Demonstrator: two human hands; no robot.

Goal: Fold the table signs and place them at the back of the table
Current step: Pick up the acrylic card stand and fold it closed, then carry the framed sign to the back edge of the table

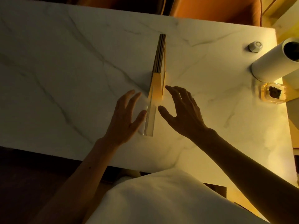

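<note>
On a white marble table (64, 62), near the middle: a table sign (157, 78), standing on edge, seen from above as a narrow strip running from near to far. Just left of its near end, the left hand (124, 117), fingers spread, thumb tip at or almost at the strip, gripping nothing. Just right, the right hand (182, 110), open too, fingers loosely curled, clear of the sign, holding nothing. At the far right edge: a white lamp (273, 60), a small hexagonal cap (255, 46), a clear glass dish (273, 92) with something dark inside. Beyond the far edge, an orange chair (215, 10).
</note>
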